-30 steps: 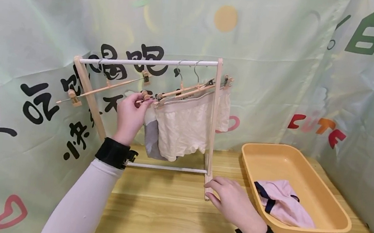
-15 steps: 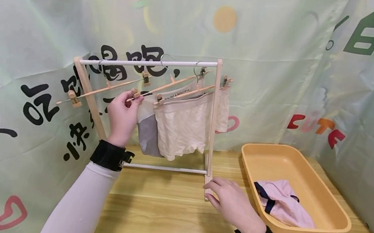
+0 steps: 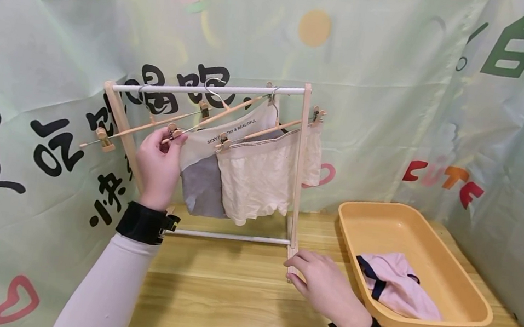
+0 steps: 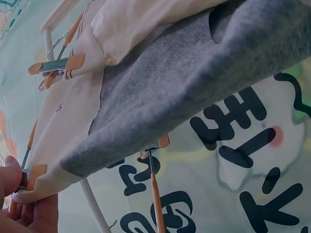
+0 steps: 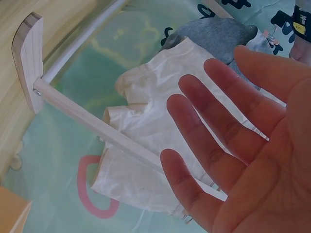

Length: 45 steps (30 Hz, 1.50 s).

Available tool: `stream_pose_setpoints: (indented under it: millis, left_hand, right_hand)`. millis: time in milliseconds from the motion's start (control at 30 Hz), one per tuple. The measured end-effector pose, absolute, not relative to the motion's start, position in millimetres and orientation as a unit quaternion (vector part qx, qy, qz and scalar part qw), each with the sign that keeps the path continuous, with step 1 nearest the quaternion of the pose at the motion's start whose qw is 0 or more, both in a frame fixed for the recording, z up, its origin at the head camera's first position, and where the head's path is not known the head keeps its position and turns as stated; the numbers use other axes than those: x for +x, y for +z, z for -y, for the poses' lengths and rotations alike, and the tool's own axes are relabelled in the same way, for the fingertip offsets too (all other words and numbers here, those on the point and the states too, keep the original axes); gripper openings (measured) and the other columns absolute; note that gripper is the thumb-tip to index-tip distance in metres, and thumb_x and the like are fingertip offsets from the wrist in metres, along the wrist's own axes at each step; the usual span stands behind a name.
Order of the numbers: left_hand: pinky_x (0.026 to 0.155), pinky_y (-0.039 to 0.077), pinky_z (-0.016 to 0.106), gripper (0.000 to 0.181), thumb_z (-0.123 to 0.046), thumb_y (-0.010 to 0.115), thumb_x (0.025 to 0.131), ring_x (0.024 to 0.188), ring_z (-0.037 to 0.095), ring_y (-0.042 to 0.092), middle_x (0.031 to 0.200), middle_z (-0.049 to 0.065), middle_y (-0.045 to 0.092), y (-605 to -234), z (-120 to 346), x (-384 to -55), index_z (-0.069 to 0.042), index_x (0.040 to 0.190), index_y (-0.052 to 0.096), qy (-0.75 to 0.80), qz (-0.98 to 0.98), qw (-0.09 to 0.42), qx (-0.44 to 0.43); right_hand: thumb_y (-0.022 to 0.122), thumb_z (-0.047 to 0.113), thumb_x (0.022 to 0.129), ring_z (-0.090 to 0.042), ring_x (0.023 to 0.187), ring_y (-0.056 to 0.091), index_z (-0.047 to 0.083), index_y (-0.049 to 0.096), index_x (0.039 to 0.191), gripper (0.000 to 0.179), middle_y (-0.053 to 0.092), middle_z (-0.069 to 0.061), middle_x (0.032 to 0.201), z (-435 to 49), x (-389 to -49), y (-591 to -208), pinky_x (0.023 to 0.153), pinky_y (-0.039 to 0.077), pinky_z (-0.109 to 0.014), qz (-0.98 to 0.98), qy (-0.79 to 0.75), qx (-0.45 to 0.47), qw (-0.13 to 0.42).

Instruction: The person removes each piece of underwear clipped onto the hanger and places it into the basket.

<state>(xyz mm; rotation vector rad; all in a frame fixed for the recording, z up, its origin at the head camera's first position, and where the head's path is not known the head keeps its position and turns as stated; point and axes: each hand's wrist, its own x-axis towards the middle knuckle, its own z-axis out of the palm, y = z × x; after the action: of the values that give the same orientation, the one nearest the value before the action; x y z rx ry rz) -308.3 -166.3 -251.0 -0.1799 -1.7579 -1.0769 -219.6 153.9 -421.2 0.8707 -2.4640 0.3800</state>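
Observation:
My left hand [image 3: 158,164] pinches the near clip end of a wooden clip hanger [image 3: 239,109]. Clipped to that hanger are grey underpants [image 3: 206,186] with a pale lettered waistband; in the left wrist view the grey cloth [image 4: 160,102] stretches away from the fingers. Right beside them, cream underpants [image 3: 260,177] hang from a second clip hanger [image 3: 271,130]. Both hook onto the white top rail of a small drying rack [image 3: 172,87]. By the rack's right foot is my right hand [image 3: 325,285], its fingers extended and holding nothing in the right wrist view.
A bare clip hanger [image 3: 148,124] hangs at the rail's left end. On the wooden table [image 3: 224,302], an orange tub [image 3: 413,222] stands to the right with pink dark-trimmed cloth [image 3: 400,286] inside. Printed fabric [image 3: 376,90] forms the walls behind and beside the rack.
My left hand has drawn its hanger leftward along the rail, away from the cream underpants. More of the grey underpants and the lettered waistband shows. My right hand has stayed put.

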Motion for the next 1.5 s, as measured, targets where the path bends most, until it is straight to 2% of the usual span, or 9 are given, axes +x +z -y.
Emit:
stream_pose_setpoints:
  millis: [200,467,833,1200,1500]
  left_hand:
    - [0.056,0.042,0.016,0.029,-0.027,0.070,0.085,0.065,0.010,0.054,0.089,0.013,0.069,-249.7,167.4,-307.8,0.000,0.098,0.070,-0.435,0.745,0.501,-0.070]
    - [0.049,0.036,0.019,0.028,-0.027,0.068,0.087,0.058,0.014,0.050,0.082,0.012,0.069,-254.0,169.9,-311.0,-0.001,0.098,0.069,-0.431,0.756,0.488,-0.067]
    - [0.047,0.033,0.022,0.028,-0.026,0.067,0.089,0.056,0.016,0.047,0.077,0.012,0.066,-259.5,171.8,-314.7,-0.001,0.101,0.069,-0.431,0.764,0.477,-0.051]
    - [0.047,0.031,0.022,0.034,-0.034,0.065,0.088,0.055,0.016,0.045,0.081,0.012,0.070,-253.5,173.8,-310.1,-0.003,0.101,0.069,-0.436,0.731,0.520,-0.067]
    - [0.056,0.039,0.016,0.032,-0.029,0.068,0.085,0.064,0.011,0.053,0.092,0.013,0.074,-250.8,176.1,-308.9,-0.001,0.100,0.070,-0.463,0.689,0.552,-0.080]
  right_hand:
    - [0.070,0.027,0.085,-0.014,0.093,0.061,0.019,0.068,0.097,0.015,0.067,0.004,0.096,-153.9,-219.6,-421.7,0.078,0.053,-0.043,0.905,0.139,0.317,0.248]
    - [0.071,0.027,0.084,-0.013,0.089,0.061,0.020,0.069,0.095,0.014,0.066,0.006,0.094,-152.3,-220.2,-421.3,0.075,0.053,-0.043,0.901,0.144,0.322,0.251]
    - [0.070,0.027,0.084,-0.011,0.088,0.062,0.022,0.068,0.095,0.012,0.066,0.007,0.094,-152.1,-218.9,-421.5,0.074,0.053,-0.041,0.905,0.140,0.318,0.244]
    - [0.070,0.028,0.085,-0.011,0.086,0.062,0.022,0.068,0.095,0.012,0.066,0.007,0.093,-151.7,-219.5,-423.1,0.072,0.053,-0.041,0.904,0.140,0.323,0.243]
    - [0.072,0.026,0.083,-0.011,0.082,0.061,0.022,0.068,0.095,0.013,0.065,0.007,0.091,-151.4,-220.4,-425.6,0.071,0.051,-0.040,0.899,0.141,0.330,0.249]
